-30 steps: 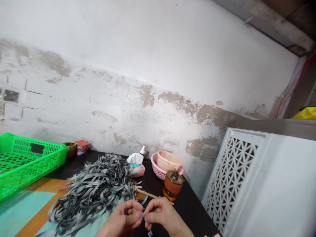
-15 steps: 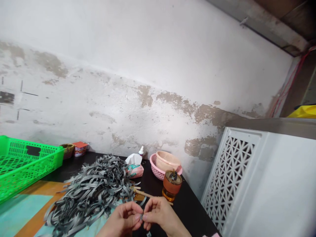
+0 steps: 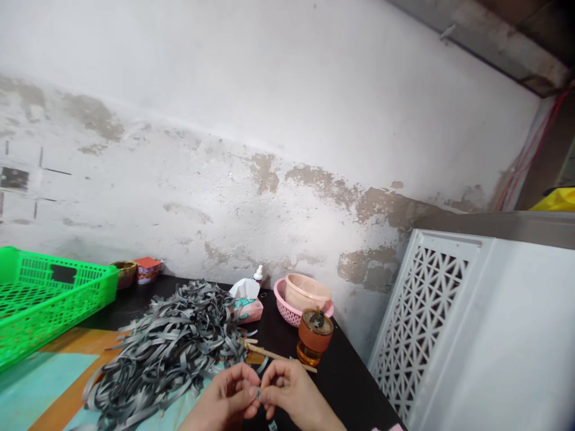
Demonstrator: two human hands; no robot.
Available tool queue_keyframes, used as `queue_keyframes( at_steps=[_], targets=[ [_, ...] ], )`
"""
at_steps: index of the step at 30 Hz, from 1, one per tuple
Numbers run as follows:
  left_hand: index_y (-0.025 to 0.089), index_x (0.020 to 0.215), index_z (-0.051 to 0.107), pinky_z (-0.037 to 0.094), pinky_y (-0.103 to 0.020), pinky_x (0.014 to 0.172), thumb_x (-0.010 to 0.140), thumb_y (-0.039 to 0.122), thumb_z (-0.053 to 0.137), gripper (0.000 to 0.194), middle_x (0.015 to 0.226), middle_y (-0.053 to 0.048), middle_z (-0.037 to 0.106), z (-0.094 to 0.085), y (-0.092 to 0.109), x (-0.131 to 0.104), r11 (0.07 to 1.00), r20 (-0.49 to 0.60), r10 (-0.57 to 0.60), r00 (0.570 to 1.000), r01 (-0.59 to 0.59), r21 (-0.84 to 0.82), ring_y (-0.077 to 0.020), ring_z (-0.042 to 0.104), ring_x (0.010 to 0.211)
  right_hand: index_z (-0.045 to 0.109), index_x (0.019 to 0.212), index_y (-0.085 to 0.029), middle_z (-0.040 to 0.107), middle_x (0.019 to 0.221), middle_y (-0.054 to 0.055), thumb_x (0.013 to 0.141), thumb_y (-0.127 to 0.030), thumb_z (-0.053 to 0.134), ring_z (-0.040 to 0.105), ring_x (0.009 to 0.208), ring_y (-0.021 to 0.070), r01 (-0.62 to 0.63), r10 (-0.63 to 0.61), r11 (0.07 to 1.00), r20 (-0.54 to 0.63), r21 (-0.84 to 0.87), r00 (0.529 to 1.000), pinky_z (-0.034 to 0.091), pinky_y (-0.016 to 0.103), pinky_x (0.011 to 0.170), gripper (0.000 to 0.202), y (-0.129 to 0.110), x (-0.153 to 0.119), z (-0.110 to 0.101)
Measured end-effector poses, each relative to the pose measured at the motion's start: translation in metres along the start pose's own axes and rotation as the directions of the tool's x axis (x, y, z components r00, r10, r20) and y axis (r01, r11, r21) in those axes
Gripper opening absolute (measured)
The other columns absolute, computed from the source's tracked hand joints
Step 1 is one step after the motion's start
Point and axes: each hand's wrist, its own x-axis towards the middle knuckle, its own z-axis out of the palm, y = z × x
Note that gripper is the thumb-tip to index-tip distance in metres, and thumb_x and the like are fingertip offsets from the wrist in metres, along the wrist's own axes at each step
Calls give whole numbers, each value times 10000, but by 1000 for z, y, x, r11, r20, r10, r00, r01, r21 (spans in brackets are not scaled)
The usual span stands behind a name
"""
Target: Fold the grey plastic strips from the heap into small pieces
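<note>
Low in the view, my left hand [image 3: 229,398] and my right hand [image 3: 291,392] meet fingertip to fingertip. Both pinch one small grey piece [image 3: 258,392] between thumbs and forefingers; its details are too small to tell. Another small grey piece [image 3: 272,425] shows just below my right hand. To the left of my hands lies a big heap of grey strips [image 3: 175,341], partly on a light green and orange sheet [image 3: 58,383].
A green crate [image 3: 58,293] stands at the left. Behind my hands are a wooden stick [image 3: 278,355], a glass jar with an orange band [image 3: 314,338], pink baskets [image 3: 305,290] and a tissue pack [image 3: 248,309]. A white cabinet [image 3: 507,335] is at the right.
The view has shifted very slightly. My hands stay together on the small piece, with only a slight change in how it shows between the fingertips.
</note>
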Motion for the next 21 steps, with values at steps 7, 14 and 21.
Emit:
queue_keyframes(
  at_steps=[7,14,21],
  targets=[
    [155,668,664,375,-154,479,566,270,873,259,527,12,645,3,3,-2,995,-65,-49,997,43,-95,-71,561,477,704,683,-148,597,641,-11,607,-305,817,551,489,97,144,-144,989,-6,40,990,445,218,481,209,-4,0,6],
    [144,622,646,489,-143,542,546,99,863,234,559,25,638,4,16,-6,966,-191,-128,973,78,-246,-82,632,529,708,668,-176,529,751,-5,705,-294,765,538,609,105,322,-322,947,-8,14,947,452,221,529,137,-3,0,4],
    [130,781,730,549,-212,701,590,71,834,225,758,-55,727,6,21,-6,943,-311,-101,945,-10,-334,-135,689,687,624,734,-158,582,693,1,734,-357,739,611,624,144,306,-313,935,8,180,950,481,262,586,229,-8,1,6]
  ],
)
